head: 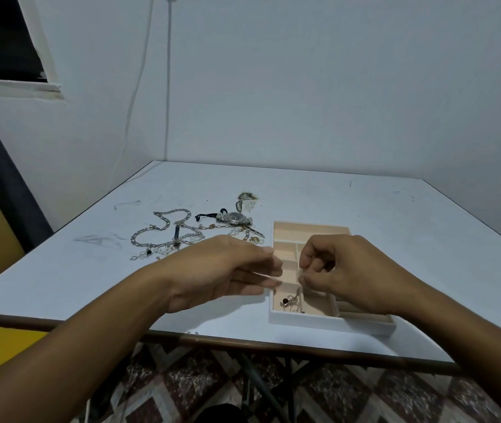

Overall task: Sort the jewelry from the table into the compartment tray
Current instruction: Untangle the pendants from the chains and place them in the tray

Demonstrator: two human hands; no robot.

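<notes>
White tray (331,322), peach lining

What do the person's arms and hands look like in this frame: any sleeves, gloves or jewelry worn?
The left forearm and right forearm are bare as far as the frame shows: no sleeves, no gloves. Neither the left hand nor the right hand has a watch or bracelet at the wrist. The fingers are slightly blurred, so a ring cannot be ruled out.
</notes>
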